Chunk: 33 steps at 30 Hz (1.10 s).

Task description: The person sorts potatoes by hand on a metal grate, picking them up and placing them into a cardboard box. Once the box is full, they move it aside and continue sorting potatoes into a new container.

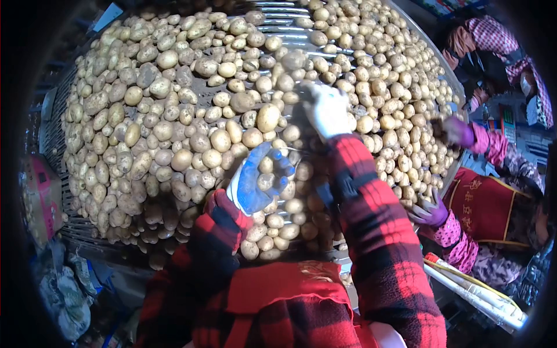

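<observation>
My left hand point(260, 181), in a white glove with a blue coated palm, is over the potatoes point(220, 140) near the middle of the slatted table point(284, 24). Its fingers are curved and apart, and potatoes show through the gap between them. Farther out, my right hand point(331, 110) reaches over the heap in a white glove, back upward. Motion blurs its fingertips, close to several potatoes. Whether it grips one, I cannot tell. Most potatoes are pale yellow-brown, some coated with dark soil.
At the right edge a person in purple gloves point(432, 211) and a dark red apron point(478, 203) works over the potatoes. Another person in a checked garment point(492, 33) is at the upper right. A cardboard box point(43, 197) stands left, above plastic bags point(65, 290). White pipes point(476, 296) lie lower right.
</observation>
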Available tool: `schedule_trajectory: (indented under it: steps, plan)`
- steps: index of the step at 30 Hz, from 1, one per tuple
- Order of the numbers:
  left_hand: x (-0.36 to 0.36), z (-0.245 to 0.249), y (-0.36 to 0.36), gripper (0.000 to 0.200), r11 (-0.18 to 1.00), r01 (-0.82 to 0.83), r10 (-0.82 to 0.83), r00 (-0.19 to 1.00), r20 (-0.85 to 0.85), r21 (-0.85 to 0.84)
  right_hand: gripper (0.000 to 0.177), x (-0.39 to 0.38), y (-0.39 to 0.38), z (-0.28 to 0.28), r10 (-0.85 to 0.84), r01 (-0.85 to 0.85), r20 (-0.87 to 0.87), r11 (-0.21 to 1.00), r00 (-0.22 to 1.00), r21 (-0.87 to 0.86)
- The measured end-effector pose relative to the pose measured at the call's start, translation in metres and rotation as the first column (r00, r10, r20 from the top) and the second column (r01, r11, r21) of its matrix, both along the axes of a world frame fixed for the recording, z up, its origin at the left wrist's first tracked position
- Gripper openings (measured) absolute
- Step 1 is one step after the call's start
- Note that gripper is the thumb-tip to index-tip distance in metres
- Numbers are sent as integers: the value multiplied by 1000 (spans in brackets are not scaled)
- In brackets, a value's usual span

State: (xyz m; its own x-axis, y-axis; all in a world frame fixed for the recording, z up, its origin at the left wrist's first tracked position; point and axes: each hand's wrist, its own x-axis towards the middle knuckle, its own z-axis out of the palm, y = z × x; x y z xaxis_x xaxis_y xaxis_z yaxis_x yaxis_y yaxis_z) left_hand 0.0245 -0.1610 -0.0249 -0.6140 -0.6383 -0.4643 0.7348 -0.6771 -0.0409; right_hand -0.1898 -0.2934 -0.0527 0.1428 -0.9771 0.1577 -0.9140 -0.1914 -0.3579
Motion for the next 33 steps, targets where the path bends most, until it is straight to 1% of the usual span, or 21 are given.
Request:
schedule_trajectory:
  steps: [1, 2, 4, 6, 8, 9, 10, 12, 14, 16, 18, 20, 22, 24, 26, 28, 29, 30, 31, 32, 33]
  plan:
    - [-4, 17, -2, 33, 982, -62, 39, 991, 130, 179, 31, -6, 11, 15, -4, 5, 79, 1000, 997, -19]
    - [-2, 16, 1, 34, 990, -66, 56, 995, 80, 129, 37, -12, 21, 27, -65, 43, 250, 995, 966, 91]
    - [3, 13, 2, 37, 997, -76, 77, 997, -24, 20, 42, -6, 45, 87, -17, -267, 513, 839, 858, 474]
    - [7, -4, 7, 39, 990, -102, 105, 994, -28, 93, 43, -2, 57, 83, 134, -501, 677, 777, 724, 382]
    - [10, 3, 4, 39, 987, -142, 158, 948, -277, 78, 34, 22, 43, 70, 118, -283, 639, 945, 760, 162]
    - [16, 1, 7, 40, 990, -138, 143, 941, -306, 38, 33, 33, 29, 54, 277, -370, 553, 927, 786, 61]
    - [22, 5, 11, 39, 981, -150, 187, 906, -379, 124, 33, 45, 24, 36, 422, -459, 450, 888, 787, -29]
    - [33, 13, 14, 33, 983, -183, 179, 937, -299, 17, 30, 70, 51, 4, 433, -404, 171, 897, 885, -178]
    - [41, 23, 18, 31, 976, -215, 199, 949, -245, -40, 28, 62, 83, 15, 321, -338, 270, 941, 908, 16]
    - [49, 26, 19, 44, 978, -208, 192, 934, -303, -21, 26, 30, 112, 14, 394, -403, 274, 915, 878, -25]
    - [46, 39, 15, 43, 980, -191, 201, 918, -341, 63, 22, -3, 132, 52, 329, -363, 158, 883, 931, 297]
    - [40, 40, 20, 42, 970, -178, 227, 912, -342, 168, 25, -26, 114, 68, 179, -336, 387, 858, 904, 388]
    - [29, 41, 18, 43, 948, -167, 249, 918, -307, 270, 25, -33, 84, 50, 158, -159, 246, 987, 956, -15]
    - [23, 37, 20, 45, 950, -27, 175, 872, -458, 311, 32, -27, 40, 41, 126, -119, 10, 954, 992, -277]
    - [17, 34, 21, 44, 924, -17, 196, 880, -432, 383, 37, -21, -8, -1, 86, -88, -51, 996, 995, -24]
    - [22, 16, 28, 46, 961, -33, 133, 924, -357, 273, 42, -12, -32, -25, 73, -75, -234, 997, 969, 2]
    - [17, 26, 26, 46, 939, -107, 206, 937, -283, 327, 39, -12, -32, -20, 54, -53, -68, 998, 996, 19]
    - [13, 37, 25, 46, 906, -189, 283, 936, -209, 379, 29, -9, -25, -11, 1, -12, 217, 998, 976, 53]
    - [11, 44, 23, 46, 918, -196, 267, 948, -173, 346, 31, -11, -14, 0, -24, -30, 376, 990, 926, 138]
    - [10, 49, 19, 45, 929, -203, 256, 956, -141, 308, 34, -10, -2, 23, -57, -64, 517, 975, 854, 213]
    - [9, 49, 17, 44, 938, -211, 249, 962, -109, 273, 40, -8, 15, 54, -50, -230, 618, 902, 784, 365]
